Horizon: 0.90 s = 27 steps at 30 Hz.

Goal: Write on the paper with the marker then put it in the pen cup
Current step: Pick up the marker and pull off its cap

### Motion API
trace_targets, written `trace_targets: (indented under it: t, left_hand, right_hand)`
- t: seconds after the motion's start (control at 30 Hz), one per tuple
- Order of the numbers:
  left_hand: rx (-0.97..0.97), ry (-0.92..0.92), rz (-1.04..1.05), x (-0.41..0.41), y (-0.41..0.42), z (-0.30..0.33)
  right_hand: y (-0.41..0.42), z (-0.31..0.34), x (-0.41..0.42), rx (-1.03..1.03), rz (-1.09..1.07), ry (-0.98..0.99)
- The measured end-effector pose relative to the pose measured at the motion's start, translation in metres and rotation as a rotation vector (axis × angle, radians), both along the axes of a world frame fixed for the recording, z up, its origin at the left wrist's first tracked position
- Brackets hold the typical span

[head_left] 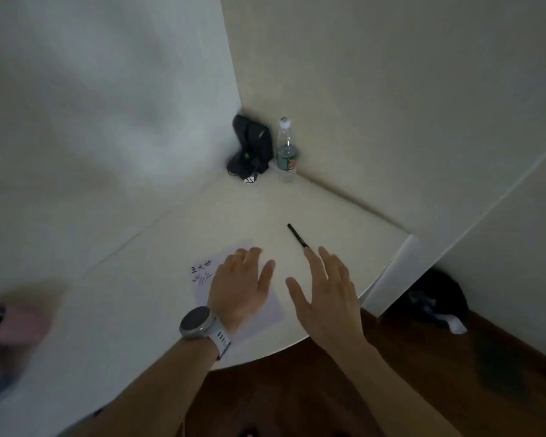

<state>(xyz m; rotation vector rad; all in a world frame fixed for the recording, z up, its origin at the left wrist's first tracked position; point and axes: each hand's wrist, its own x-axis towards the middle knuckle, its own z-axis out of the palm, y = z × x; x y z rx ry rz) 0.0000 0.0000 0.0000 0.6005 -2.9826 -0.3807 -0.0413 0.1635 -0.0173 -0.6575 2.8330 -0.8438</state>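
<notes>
A black marker [298, 236] lies on the pale table [145, 298], pointing away toward the corner. My right hand [327, 294] hovers just short of it with fingers spread, fingertips almost at the marker's near end. My left hand [238, 287], a watch on its wrist, rests flat on a white sheet of paper [202, 272] that carries some dark handwriting at its left side. Neither hand holds anything. The pen cup may be the dark object [252, 146] in the corner; I cannot tell.
A clear water bottle [286, 151] stands in the corner of the walls beside the dark object. The table's curved front edge runs below my wrists, with dark wooden floor [297, 389] beyond. A blurred pink shape [16, 323] sits at the far left. A dark heap [435, 298] lies on the floor at right.
</notes>
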Motion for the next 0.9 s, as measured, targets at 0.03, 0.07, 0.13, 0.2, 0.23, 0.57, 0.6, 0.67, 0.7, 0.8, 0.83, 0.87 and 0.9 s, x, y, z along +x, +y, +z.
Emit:
trace_targets:
  t: [0.03, 0.07, 0.13, 0.2, 0.23, 0.57, 0.6, 0.67, 0.7, 0.8, 0.83, 0.87, 0.9]
  left_hand:
    - [0.033, 0.015, -0.007, -0.016, 0.003, -0.016]
    - [0.067, 0.013, 0.004, -0.031, 0.005, -0.032]
    - [0.109, 0.005, 0.009, -0.063, 0.008, -0.063]
    - [0.152, 0.011, 0.023, -0.087, 0.013, -0.095]
    - [0.155, 0.031, 0.024, -0.096, 0.014, -0.111]
    - [0.158, 0.133, 0.095, -0.136, 0.004, -0.171]
    - [0.153, 0.133, 0.084, -0.134, 0.005, -0.171]
    - [0.168, 0.141, 0.063, -0.125, 0.007, -0.17]
    - [0.198, 0.155, 0.057, -0.118, 0.009, -0.168]
    - [0.396, 0.284, 0.076, -0.087, 0.017, -0.16]
    - [0.466, 0.356, 0.086, -0.071, 0.022, -0.157]
    - [0.525, 0.422, 0.094, -0.051, 0.027, -0.152]
    - [0.566, 0.487, 0.097, -0.028, 0.032, -0.147]
  right_hand:
    - [0.0, -0.016, -0.012, -0.012, -0.015, 0.001]
    - [0.0, -0.033, -0.023, -0.013, -0.046, -0.009]
    - [-0.001, -0.068, -0.053, -0.004, -0.067, -0.01]
    - [-0.005, -0.101, -0.073, 0.006, -0.072, -0.016]
    - [-0.006, -0.116, -0.082, 0.005, -0.064, -0.001]
    - [-0.042, -0.169, -0.144, -0.07, -0.01, 0.114]
    - [-0.044, -0.17, -0.143, -0.066, -0.011, 0.123]
    - [-0.045, -0.169, -0.134, -0.1, -0.03, 0.141]
    - [-0.044, -0.168, -0.126, -0.149, -0.051, 0.143]
    - [-0.035, -0.162, -0.083, -0.38, -0.101, 0.167]
    - [-0.031, -0.159, -0.063, -0.458, -0.102, 0.184]
    - [-0.026, -0.155, -0.041, -0.528, -0.091, 0.18]
    - [-0.021, -0.151, -0.018, -0.588, -0.062, 0.16]
